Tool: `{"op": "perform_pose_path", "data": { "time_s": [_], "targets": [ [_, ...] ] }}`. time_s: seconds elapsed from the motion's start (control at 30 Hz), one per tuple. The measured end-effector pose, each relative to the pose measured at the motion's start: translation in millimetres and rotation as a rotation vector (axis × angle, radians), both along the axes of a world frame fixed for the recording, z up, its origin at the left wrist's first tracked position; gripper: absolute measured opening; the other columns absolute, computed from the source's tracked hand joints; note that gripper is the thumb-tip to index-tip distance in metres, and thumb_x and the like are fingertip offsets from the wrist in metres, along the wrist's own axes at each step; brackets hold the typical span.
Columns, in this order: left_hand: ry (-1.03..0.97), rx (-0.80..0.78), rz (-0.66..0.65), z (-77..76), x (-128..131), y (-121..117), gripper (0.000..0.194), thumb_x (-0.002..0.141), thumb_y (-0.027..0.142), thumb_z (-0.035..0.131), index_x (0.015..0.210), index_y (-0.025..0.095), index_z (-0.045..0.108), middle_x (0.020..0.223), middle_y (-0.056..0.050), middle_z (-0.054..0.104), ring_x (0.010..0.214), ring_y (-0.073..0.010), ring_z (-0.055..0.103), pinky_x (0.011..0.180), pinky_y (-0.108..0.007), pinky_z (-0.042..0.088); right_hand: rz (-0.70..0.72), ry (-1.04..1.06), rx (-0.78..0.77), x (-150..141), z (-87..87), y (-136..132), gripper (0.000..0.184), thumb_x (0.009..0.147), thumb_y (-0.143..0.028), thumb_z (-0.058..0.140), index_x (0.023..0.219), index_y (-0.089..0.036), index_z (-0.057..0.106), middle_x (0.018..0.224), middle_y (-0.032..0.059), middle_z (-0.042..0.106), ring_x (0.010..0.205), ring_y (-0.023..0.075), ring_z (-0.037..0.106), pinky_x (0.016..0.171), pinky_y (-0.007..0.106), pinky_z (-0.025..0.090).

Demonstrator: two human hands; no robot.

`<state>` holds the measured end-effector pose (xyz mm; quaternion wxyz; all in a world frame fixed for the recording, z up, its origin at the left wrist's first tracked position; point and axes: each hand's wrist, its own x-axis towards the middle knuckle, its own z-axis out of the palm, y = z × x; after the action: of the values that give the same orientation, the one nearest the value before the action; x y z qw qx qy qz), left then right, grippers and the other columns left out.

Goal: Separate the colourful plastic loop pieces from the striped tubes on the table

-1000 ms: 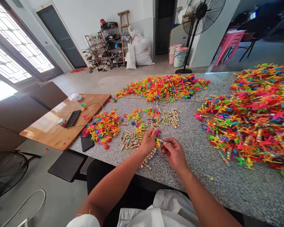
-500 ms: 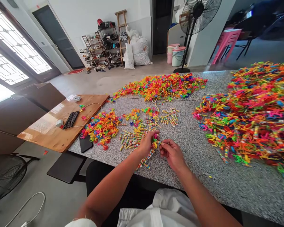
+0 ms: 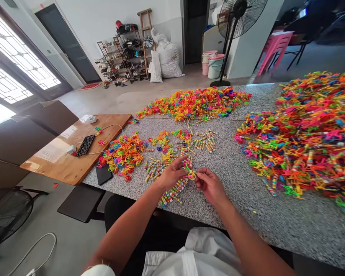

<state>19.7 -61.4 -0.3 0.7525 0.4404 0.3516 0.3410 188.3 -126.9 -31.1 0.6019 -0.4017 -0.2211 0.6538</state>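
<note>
My left hand is closed, its thumb and fingers around small pink and green plastic pieces. Facing it, my right hand pinches a small plastic piece with a yellow ring between thumb and index finger. This ring sits in the gap between both hands, touching the left fingertips too. Exactly how the pieces join is too small to make out. Under and beside my left hand lie rows of short striped tubes, with more striped tubes beyond.
Heaps of bright plastic pieces lie at left, at the back and at right on the speckled table. A black phone rests near the left edge. A wooden board adjoins, bearing a black grid-like object.
My left hand has shifted slightly left and opened its grip somewhat, so the yellow ring shows more clearly. My right hand keeps its pinch nearly in place. The view has drifted slightly.
</note>
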Motion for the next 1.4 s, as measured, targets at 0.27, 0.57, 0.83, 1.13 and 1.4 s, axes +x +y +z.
{"op": "perform_pose_path", "data": {
  "time_s": [0.27,0.57,0.83,1.13,1.4],
  "targets": [
    [0.073,-0.117,-0.117,7.3,-7.4,5.8,0.072,0.066,0.018,0.086,0.134,0.025,0.064,0.103,-0.003,0.065,0.079,-0.0091,0.061,0.076,-0.025,0.047,0.117,-0.031,0.03,9.5,3.0,-1.0,0.031,0.07,-0.04,0.086,0.084,-0.022,0.064,0.065,-0.0031,0.065,0.05,0.0105,0.054,0.045,0.022,0.046],
    [0.342,0.21,-0.054,-2.5,7.9,-0.1,0.076,0.072,0.008,0.07,0.146,0.021,0.054,0.097,-0.004,0.069,0.078,-0.0118,0.059,0.07,-0.023,0.045,0.108,-0.444,0.168,13.3,1.1,-1.3,0.029,0.081,-0.047,0.077,0.09,-0.022,0.065,0.066,-0.0014,0.066,0.05,0.0136,0.057,0.047,0.027,0.049],
    [0.65,0.424,0.21,-11.2,-2.8,70.8,0.053,0.082,0.015,0.065,0.135,0.021,0.062,0.119,-0.011,0.069,0.082,-0.0164,0.063,0.077,-0.029,0.049,-0.556,-0.347,0.047,117.5,3.9,24.0,0.03,0.068,-0.04,0.084,0.085,-0.021,0.067,0.07,-0.0021,0.067,0.052,0.0105,0.056,0.045,0.021,0.047],
    [1.069,0.564,0.28,-20.7,60.5,155.7,0.026,0.081,0.032,0.073,0.099,0.013,0.073,0.114,-0.019,0.069,0.121,-0.0332,0.056,0.103,-0.038,0.039,-0.114,-1.152,0.04,70.6,-13.0,93.5,0.014,0.086,-0.031,0.063,0.092,-0.022,0.073,0.084,0.006,0.074,0.074,0.0216,0.068,0.068,0.033,0.053],
    [0.787,0.323,0.322,-24.9,48.4,170.6,0.016,0.076,0.027,0.076,0.077,0.017,0.064,0.075,-0.005,0.064,0.085,-0.0205,0.062,0.08,-0.031,0.047,-0.041,-1.34,0.022,7.9,-24.0,136.7,0.009,0.084,-0.02,0.066,0.089,-0.018,0.072,0.121,0.017,0.066,0.112,0.0309,0.063,0.096,0.039,0.044]
  ]
}}
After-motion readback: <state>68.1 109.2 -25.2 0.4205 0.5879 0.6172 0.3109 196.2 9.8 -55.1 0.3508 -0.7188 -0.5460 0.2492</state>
